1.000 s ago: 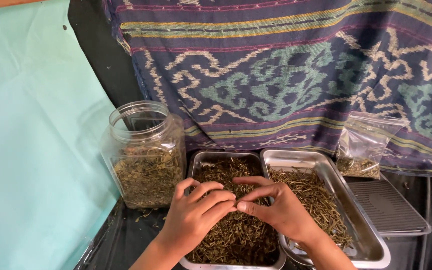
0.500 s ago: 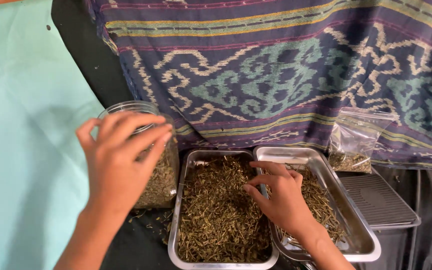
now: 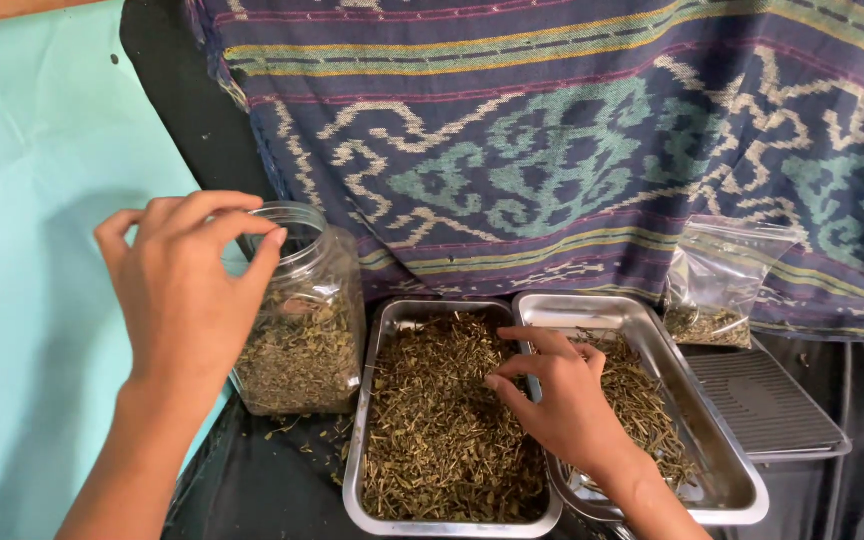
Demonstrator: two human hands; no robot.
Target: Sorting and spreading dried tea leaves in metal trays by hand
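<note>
My left hand [image 3: 184,290] hovers over the open mouth of a clear plastic jar [image 3: 304,322] partly filled with dried green herbs; its fingertips are bunched together, and whether they pinch any herbs is hidden. My right hand [image 3: 558,398] rests on the dried herbs in the left steel tray [image 3: 372,400], fingers loosely curled over the edge between the two trays. The right steel tray [image 3: 692,390] holds a thinner layer of the same dried stems.
A small clear plastic bag [image 3: 720,285] with some herbs leans against a patterned woven cloth [image 3: 572,140] at the back. A grey ridged tray [image 3: 772,400] lies at the right. A turquoise sheet [image 3: 32,300] covers the left side. Loose herb bits lie on the black surface.
My left hand has left the left tray and risen to the jar's mouth. My right hand has stayed over the trays, shifting slightly.
</note>
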